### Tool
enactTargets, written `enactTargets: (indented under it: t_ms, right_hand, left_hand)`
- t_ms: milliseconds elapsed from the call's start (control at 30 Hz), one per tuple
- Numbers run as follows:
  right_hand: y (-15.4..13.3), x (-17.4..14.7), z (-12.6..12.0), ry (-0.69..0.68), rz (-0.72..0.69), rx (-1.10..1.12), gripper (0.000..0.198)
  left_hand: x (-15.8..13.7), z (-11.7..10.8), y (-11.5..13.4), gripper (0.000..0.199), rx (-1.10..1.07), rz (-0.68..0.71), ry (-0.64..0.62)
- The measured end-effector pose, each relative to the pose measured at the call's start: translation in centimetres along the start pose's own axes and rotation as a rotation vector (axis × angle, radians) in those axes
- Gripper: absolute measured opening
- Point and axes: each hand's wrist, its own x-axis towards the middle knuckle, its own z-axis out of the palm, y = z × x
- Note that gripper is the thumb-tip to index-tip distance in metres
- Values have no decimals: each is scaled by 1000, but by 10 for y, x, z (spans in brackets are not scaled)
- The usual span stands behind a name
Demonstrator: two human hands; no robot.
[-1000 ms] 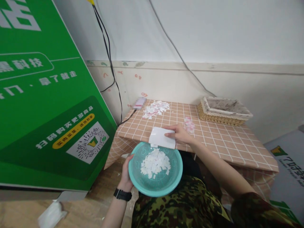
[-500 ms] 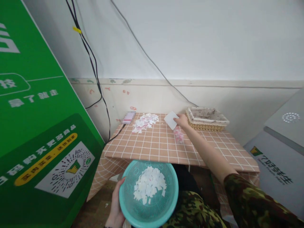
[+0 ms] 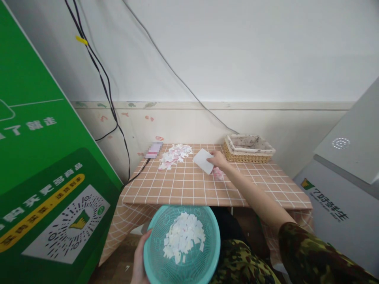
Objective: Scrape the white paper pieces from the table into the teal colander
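My left hand grips the left rim of a teal plastic colander, held below the table's front edge. Inside it lies a heap of small white paper scraps. Over the table, my right hand pinches a flat white square card by its right corner. A pink and white patch, perhaps paper, lies on the cloth just below that hand. Left of the card is a spread pile of white and pinkish scraps.
A wicker basket with a cloth lining stands at the table's back right. The table wears a brown checked cloth. A blurred pink item sits at the back left, near black cables. A green sign panel rises on the left.
The whole view has shifted slightly to the right. My right hand has moved the white card a little left and nearer to me. My left hand still holds the colander.
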Motion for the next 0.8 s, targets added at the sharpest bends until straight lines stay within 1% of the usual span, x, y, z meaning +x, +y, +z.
enactTargets:
  t_ms: [67, 167, 267, 333, 500, 667, 800]
  right_hand:
    - [-2, -10, 1, -32, -17, 16, 33]
    - [-5, -26, 8, -94, -64, 61, 33]
    - [-11, -38, 16, -155, -105, 100, 31]
    - [-16, -46, 19, -205, -139, 121, 30]
    - [-34, -72, 18, -364, -338, 154, 27]
    - [-50, -105, 18, -495, -532, 173, 23]
    - [-56, -115, 12, -698, -656, 219, 25]
  left_hand:
    - [-2, 2, 1, 17, 10, 11, -27]
    - [-7, 6, 2, 20, 32, -21, -70]
    - [-10, 10, 4, 19, 42, -58, -64]
    - [-11, 10, 6, 17, 21, -45, -58]
    - [-13, 8, 11, 15, -10, 5, -68]
    - [-16, 12, 13, 14, -12, -1, -76]
    - [-18, 13, 14, 14, -34, -5, -73]
